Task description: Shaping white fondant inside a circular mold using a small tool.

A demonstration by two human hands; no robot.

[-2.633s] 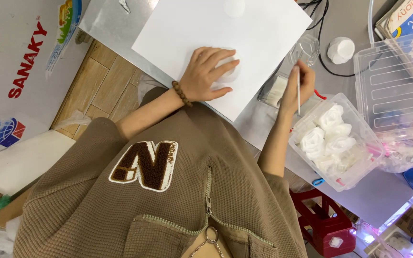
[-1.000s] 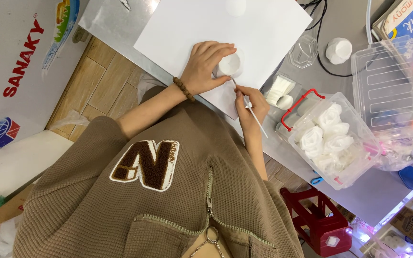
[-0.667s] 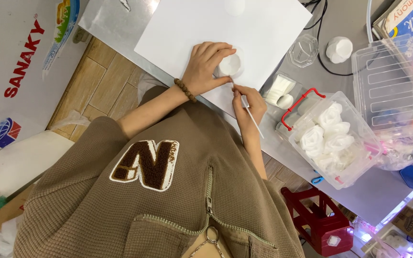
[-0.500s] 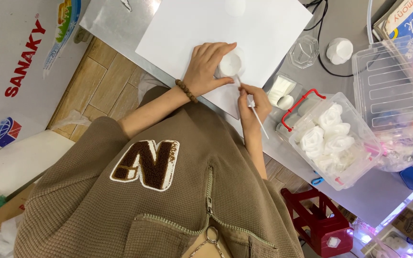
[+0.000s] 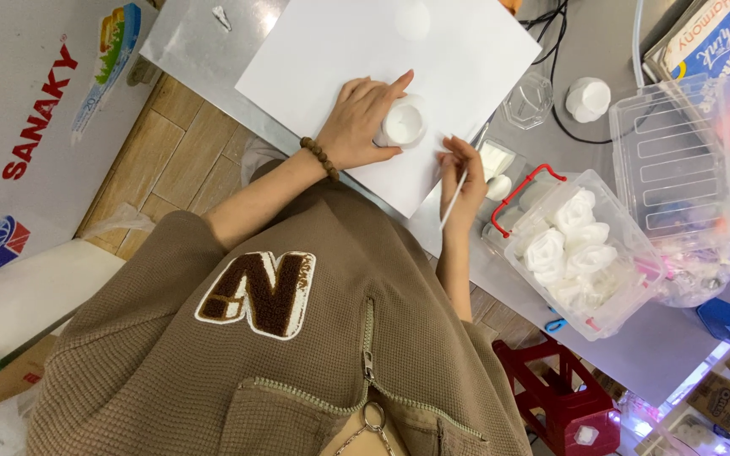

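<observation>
— Where is your left hand [image 5: 363,122]?

— It rests on the white sheet [image 5: 365,51], fingers curled round a small white cup [image 5: 405,124], so it is clamped on the cup. You wear a brown bead bracelet [image 5: 321,157] on that wrist.

— And the cup itself?

— It stands upright on the sheet, near the sheet's lower right edge, with your fingers wrapped about its side.

— Your right hand [image 5: 465,176]?

— You pinch a thin white stick [image 5: 454,198] between thumb and fingers, closed on it. The stick slants down toward your body. The hand sits just off the sheet's right edge, near the cup but not touching it.

— What lies beyond that hand?

— Just beside it, a small clear tray [image 5: 495,160] with white bits in it. Further right, a clear box [image 5: 585,253] with a red handle, filled with white flower-shaped pieces. Behind it, an empty clear lid or tub [image 5: 678,160]. Up the grey surface [image 5: 678,338] stand a small clear glass [image 5: 531,100] and a white lump [image 5: 588,99], with black cables running by.

— Below the surface?

— A red stool [image 5: 568,397] on the floor, and your brown zip jacket [image 5: 255,363] fills the foreground.
</observation>
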